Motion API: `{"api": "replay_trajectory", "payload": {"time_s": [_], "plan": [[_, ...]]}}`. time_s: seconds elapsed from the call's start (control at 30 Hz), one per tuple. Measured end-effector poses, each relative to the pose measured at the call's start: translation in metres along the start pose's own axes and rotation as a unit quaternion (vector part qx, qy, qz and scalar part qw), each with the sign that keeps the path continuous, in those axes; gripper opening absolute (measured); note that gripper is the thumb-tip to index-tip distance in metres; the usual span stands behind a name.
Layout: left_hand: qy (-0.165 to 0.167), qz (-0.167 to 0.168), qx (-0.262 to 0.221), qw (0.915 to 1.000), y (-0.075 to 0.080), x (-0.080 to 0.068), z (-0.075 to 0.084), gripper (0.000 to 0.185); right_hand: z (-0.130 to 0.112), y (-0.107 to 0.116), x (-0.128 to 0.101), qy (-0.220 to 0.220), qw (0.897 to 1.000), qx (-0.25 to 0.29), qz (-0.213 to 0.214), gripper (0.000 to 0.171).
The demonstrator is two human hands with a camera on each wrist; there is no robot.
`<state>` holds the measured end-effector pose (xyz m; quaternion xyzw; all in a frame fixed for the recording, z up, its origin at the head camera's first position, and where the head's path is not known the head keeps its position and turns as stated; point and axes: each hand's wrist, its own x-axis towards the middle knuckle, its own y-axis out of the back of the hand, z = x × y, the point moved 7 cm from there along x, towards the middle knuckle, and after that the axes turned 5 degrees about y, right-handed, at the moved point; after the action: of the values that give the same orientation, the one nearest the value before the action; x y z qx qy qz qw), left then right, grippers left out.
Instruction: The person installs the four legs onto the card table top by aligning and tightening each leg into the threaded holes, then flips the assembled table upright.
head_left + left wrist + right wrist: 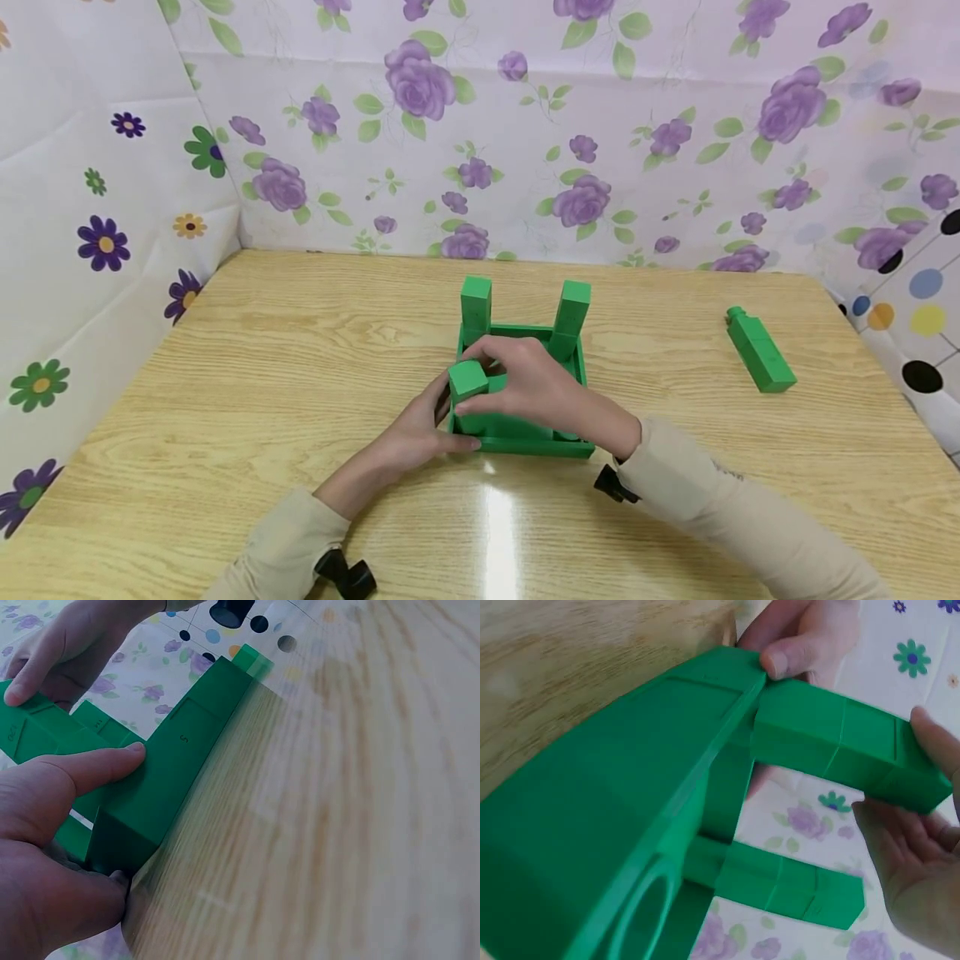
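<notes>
— Two hands on one green piece?
— Yes. The left hand grips the near-left corner of the tray, thumb along its wall — the tray sits mid-table.
— And the right hand?
— Its fingers curl round a leg standing in that same corner.
— What else stands in the tray?
— A second leg and a third leg, both upright at the far corners.
— Further right?
— A loose leg lying flat, well apart from the tray
</notes>
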<state>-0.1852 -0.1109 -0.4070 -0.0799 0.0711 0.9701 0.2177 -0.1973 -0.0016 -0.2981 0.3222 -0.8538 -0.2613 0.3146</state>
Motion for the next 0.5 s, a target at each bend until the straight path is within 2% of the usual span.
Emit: {"api": "replay_trajectory", "payload": {"time_s": [0.23, 0.5], "plan": [[-0.015, -0.005, -0.005, 0.9999, -0.0002, 0.0005, 0.0018, 0.098, -0.0051, -0.0021, -0.0018, 0.000, 0.996, -0.064, 0.056, 0.037], [-0.026, -0.009, 0.000, 0.9996, -0.0002, 0.0008, 0.0030, 0.096, -0.0059, -0.0038, -0.0047, 0.001, 0.994, -0.065, 0.092, 0.038]]}}
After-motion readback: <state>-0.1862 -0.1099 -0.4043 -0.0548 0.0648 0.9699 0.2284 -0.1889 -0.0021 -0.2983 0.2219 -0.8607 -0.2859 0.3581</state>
